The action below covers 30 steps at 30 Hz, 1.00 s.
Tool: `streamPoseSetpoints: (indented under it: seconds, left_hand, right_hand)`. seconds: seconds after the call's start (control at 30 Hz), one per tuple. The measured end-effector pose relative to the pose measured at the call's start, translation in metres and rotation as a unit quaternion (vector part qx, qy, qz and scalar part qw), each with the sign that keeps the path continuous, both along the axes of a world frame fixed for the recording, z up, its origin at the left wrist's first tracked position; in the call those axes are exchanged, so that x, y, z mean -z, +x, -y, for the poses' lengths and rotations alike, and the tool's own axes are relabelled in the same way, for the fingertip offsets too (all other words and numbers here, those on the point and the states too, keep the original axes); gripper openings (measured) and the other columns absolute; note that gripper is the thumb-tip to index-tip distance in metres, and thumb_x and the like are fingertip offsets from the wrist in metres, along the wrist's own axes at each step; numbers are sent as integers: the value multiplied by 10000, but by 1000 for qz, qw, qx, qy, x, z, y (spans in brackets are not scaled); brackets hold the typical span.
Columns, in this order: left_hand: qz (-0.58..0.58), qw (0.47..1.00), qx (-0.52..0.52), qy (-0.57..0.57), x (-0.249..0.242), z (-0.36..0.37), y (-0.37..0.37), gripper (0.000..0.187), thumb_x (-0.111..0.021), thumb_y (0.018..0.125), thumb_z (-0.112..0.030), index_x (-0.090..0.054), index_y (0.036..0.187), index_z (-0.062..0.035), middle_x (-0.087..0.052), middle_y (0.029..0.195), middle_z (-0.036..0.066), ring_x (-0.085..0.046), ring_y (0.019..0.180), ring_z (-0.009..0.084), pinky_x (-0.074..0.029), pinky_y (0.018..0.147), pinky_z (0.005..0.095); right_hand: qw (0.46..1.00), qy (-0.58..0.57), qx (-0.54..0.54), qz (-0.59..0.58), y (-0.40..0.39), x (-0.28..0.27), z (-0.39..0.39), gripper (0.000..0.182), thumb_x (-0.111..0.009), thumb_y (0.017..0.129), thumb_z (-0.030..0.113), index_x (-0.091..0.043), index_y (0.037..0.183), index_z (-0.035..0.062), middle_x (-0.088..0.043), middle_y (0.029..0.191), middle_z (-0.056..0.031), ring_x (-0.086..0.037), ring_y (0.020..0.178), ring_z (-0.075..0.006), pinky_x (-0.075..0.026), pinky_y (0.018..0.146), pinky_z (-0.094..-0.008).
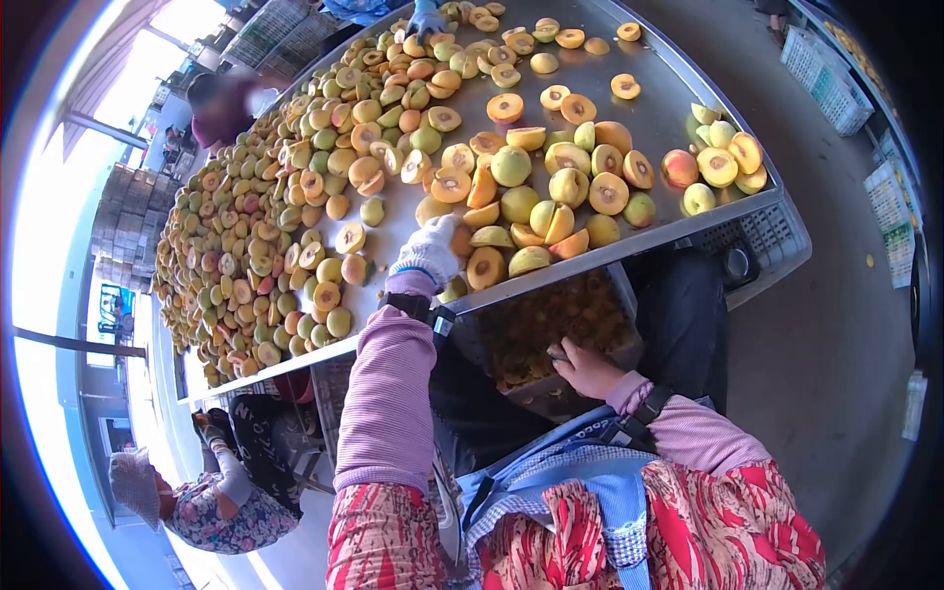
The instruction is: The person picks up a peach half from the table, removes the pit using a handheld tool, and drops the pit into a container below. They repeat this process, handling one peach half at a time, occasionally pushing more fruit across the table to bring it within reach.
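Observation:
My left hand (pixel 430 248), in a white knit glove, reaches onto the metal table (pixel 401 218) with its fingers curled down at a peach half among the cut fruit. Halved peaches (pixel 485 266) lie right beside it, some cut side up with the brown centre showing. Below the table edge, my right hand (pixel 588 370) is bare, with fingers and thumb closed around a small dark thing I cannot make out. It hangs over a bin (pixel 627 317) of shadowed peach pieces (pixel 551 324) between my knees.
A large heap of peaches (pixel 246 256) covers the table's left side. A small cluster (pixel 718 167) lies at the right corner. Across the table are another person's blue-gloved hand (pixel 426 20) and a person (pixel 221 108); another person (pixel 211 492) sits lower left. Crates (pixel 826 79) stand at right.

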<state>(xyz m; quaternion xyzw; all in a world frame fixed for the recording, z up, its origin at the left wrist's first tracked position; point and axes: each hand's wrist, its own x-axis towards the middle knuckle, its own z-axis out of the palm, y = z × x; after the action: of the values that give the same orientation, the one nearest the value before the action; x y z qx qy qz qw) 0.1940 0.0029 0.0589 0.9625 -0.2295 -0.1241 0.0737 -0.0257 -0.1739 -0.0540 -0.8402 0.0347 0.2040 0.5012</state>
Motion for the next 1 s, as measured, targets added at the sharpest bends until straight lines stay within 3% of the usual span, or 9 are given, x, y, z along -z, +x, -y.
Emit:
streamPoseSetpoints:
  seconds: [0.13, 0.17, 0.2, 0.27, 0.33, 0.4, 0.73, 0.87, 1.0]
  left_hand:
    - [-22, 969, -162, -187, -6, -21, -27, 511, -703, 692, -225, -538, 1153, -76, -619, 977, 126, -607, 885, 264, -492, 776, 347]
    - [-186, 824, -189, -500, -3, -23, -41, 483, -653, 741, -238, -513, 1174, -74, -600, 975, 145, -591, 833, 264, -487, 691, 337]
    - [-321, 560, -189, -740, -1, -27, -56, 458, -602, 790, -251, -488, 1195, -72, -581, 973, 164, -576, 781, 264, -483, 605, 326]
    - [-377, 480, -220, -761, -9, -30, -93, 509, -585, 794, -322, -459, 1221, -76, -566, 1054, 186, -570, 779, 272, -463, 566, 303]
    - [-379, 459, -212, -775, -11, -23, -130, 527, -575, 782, -372, -479, 1205, -73, -580, 1038, 185, -570, 768, 260, -456, 558, 290]
    - [-394, 431, -229, -779, 0, -18, -154, 533, -537, 785, -401, -492, 1203, -74, -593, 1031, 182, -580, 789, 263, -455, 552, 299]
    - [-336, 451, -262, -784, 17, 2, -197, 361, -394, 882, -199, -523, 1177, -35, -579, 1098, 118, -581, 977, 260, -513, 814, 369]
    - [-400, 413, -261, -775, 18, 4, -204, 366, -403, 880, -265, -543, 1143, -52, -578, 1110, 119, -587, 974, 266, -509, 834, 378]
    - [-316, 434, -345, -770, 7, 23, -210, 402, -503, 859, -384, -533, 1132, -90, -568, 1103, 83, -558, 997, 240, -456, 862, 414]
  right_hand:
    - [995, 87, 49, -23, 6, -22, 1, 279, -463, 911, 288, -491, 1018, 33, -598, 837, -213, -592, 805, -370, -463, 734, -427]
    - [983, 150, 55, -87, 8, -47, 3, 257, -450, 925, 274, -481, 1002, 30, -574, 786, -182, -590, 765, -328, -466, 709, -408]
    - [964, 213, 57, -152, 9, -68, 3, 239, -436, 940, 259, -470, 987, 28, -549, 736, -151, -587, 725, -287, -469, 684, -389]
    - [964, 239, 28, -116, 6, -94, -1, 227, -431, 947, 252, -460, 972, 29, -532, 721, -134, -582, 711, -257, -465, 663, -371]
    - [961, 263, 5, -84, 1, -101, -12, 216, -425, 953, 245, -451, 957, 30, -515, 707, -118, -577, 697, -228, -460, 642, -353]
    - [961, 250, -6, 115, -3, -98, -24, 218, -444, 949, 250, -451, 949, 32, -528, 718, -134, -575, 690, -265, -445, 631, -360]
    - [967, 150, 75, 193, -6, -102, -29, 219, -518, 902, 221, -467, 1003, 34, -585, 847, -204, -585, 806, -371, -455, 663, -414]
    - [903, 52, 80, 418, 15, -105, -24, 260, -594, 820, 165, -475, 1027, 64, -566, 934, -164, -564, 828, -377, -459, 670, -430]
    - [901, 72, 40, 426, 20, -98, -28, 250, -612, 781, 107, -470, 982, 63, -543, 902, -132, -563, 808, -372, -468, 654, -410]
